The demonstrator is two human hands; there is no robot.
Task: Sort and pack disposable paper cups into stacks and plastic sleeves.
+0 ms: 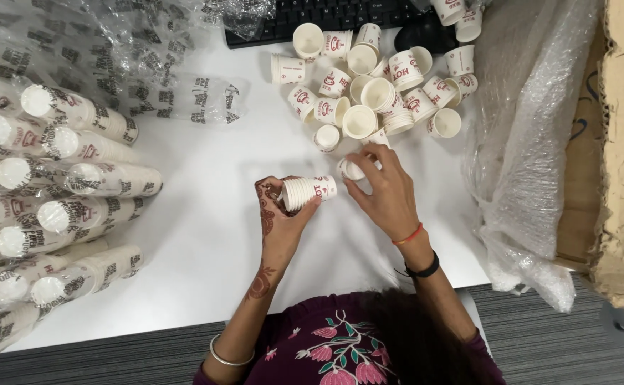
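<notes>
Fingers of the left hand (280,214) wrap a short stack of nested paper cups (308,191), held sideways just above the white table (205,214). Beside it, the right hand (387,192) pinches a single cup (353,170) by its rim, close to the stack's end. Just beyond lies a loose heap of cups (376,85) — some upright, some tipped. Plastic-wrapped cup sleeves (62,192) are piled at the left, and a keyboard (326,16) sits at the far edge.

White table (205,235) here: loose paper cups (369,85) heaped at the far side, wrapped cup stacks (55,185) lying along the left, black keyboard (326,18) up top, crumpled plastic wrap (533,142) on the right.
</notes>
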